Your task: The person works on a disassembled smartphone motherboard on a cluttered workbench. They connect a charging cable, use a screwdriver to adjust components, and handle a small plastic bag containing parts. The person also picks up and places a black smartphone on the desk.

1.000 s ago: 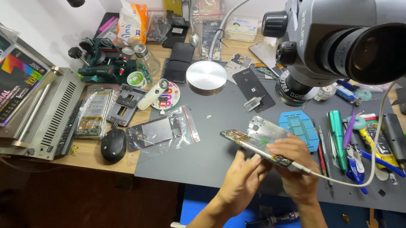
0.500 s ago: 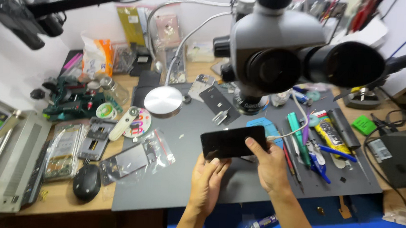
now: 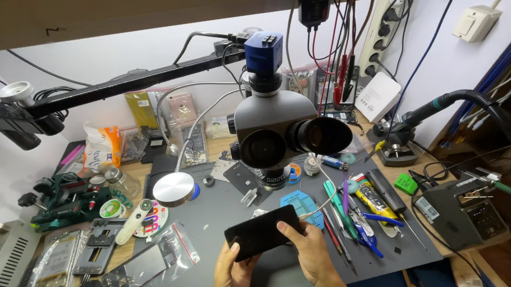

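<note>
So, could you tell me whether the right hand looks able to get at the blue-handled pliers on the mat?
Probably yes: the right hand holds the black phone, and the blue-handled pliers lie just right of it on the grey mat, nothing between, though it must release the phone.

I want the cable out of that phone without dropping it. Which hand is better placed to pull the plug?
Probably the right hand. It grips the phone at the end where the white cable enters. The left hand holds the opposite lower corner and can steady it.
</note>
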